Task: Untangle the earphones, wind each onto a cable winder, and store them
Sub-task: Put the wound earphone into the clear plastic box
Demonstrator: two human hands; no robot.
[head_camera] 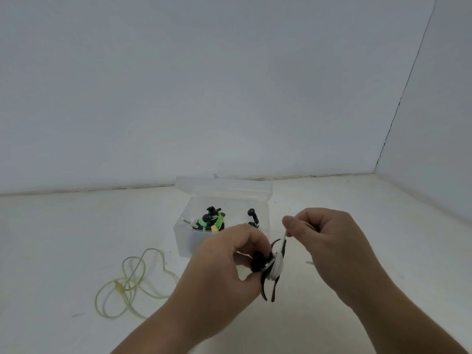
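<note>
The left hand (222, 261) has its fingers (251, 237) clamped on a black winder (265, 290), held over the desk (63, 226) just in front of the open clear box (184, 241). The winder's long axis runs roughly up-down, slightly tilted. White cable (277, 267) is coiled round its middle and its tail goes up to the right hand (329, 238), with thumb and forefinger pinched together on it. Yellow earphones (118, 288) lie loose on the desk, off left.

Two hands: left (219, 264), right (332, 238); one box (184, 242); one loose yellow earphone (118, 289).
</note>
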